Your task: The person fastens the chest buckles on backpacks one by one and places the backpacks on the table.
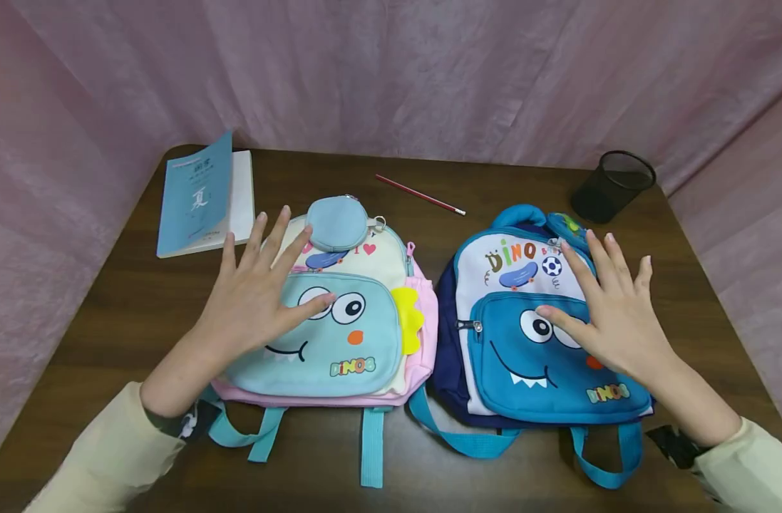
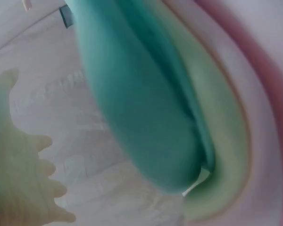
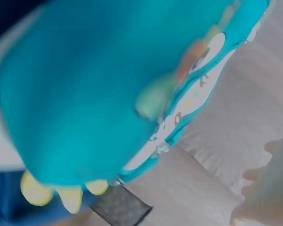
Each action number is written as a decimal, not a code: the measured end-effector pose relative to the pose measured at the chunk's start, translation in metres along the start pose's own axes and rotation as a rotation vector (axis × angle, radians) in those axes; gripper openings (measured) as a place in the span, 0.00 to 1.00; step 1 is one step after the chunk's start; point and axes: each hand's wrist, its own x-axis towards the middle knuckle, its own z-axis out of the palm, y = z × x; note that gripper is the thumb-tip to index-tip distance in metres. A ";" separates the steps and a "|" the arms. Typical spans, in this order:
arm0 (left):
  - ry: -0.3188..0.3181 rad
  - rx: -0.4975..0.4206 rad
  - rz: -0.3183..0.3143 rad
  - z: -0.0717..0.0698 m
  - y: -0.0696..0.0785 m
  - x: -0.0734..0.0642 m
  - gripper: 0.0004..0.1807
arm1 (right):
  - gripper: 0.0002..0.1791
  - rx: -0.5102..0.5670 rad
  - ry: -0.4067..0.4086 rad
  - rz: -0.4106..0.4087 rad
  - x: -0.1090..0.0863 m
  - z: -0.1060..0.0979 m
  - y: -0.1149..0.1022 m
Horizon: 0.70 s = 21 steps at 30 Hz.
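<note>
Two child-size backpacks with cartoon faces lie side by side in the head view. The left one is a pink and pale-blue backpack (image 1: pixel 378 328), with a round light-blue pouch (image 1: pixel 336 223) clipped near its top. Over its left part my left hand (image 1: pixel 249 306) is spread, fingers straight and holding nothing. The right one is a navy and bright-blue backpack (image 1: pixel 532 392) with a white upper panel. My right hand (image 1: pixel 615 313) is spread over its right side, fingers also straight, gripping nothing. Each wrist view shows its backpack close up, with the hand at the edge.
On a dark wooden table (image 1: pixel 288 477), a blue-covered book (image 1: pixel 198 199) lies at the back left, its cover partly lifted. A red pencil (image 1: pixel 423 194) lies behind the backpacks. At the back right stands a black mesh pen holder (image 1: pixel 611 187). Teal straps (image 1: pixel 373 449) extend toward the front.
</note>
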 end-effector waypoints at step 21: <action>-0.035 -0.203 0.079 0.019 0.096 -0.093 0.39 | 0.45 0.147 -0.323 -0.261 0.189 0.029 -0.085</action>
